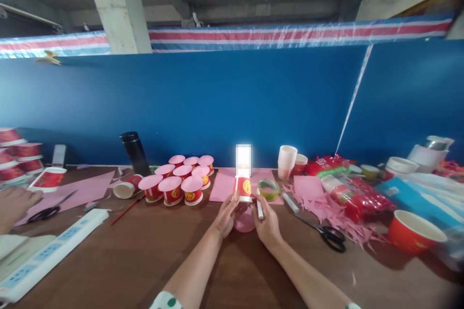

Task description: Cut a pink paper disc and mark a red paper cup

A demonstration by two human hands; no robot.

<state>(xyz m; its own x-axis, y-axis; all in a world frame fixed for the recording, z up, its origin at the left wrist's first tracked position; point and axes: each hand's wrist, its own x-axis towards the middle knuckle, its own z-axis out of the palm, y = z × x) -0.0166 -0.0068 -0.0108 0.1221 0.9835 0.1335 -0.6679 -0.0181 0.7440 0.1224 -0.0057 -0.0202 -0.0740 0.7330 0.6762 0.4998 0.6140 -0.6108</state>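
Observation:
In front of me is a red paper cup [243,189] with a yellow emblem, and a round pink paper disc [245,221] shows at its near end. The fingers of my left hand [226,215] are closed on the cup's left side. My right hand [267,222] grips a slim white stick [260,209], possibly a glue stick or marker, and its fingertips are by the cup's right side. Whether the disc touches the cup is hard to tell. Behind the cup lies a pink paper sheet [222,186]; a tape roll [268,189] is just right of it.
Several cups with pink disc tops [170,184] stand at left, near a black flask [134,152]. A power strip [54,256] and another person's hand [18,205] are farther left. Rightward are scissors [331,237], pink scraps [326,207], a red bag [357,198] and an orange cup [415,234].

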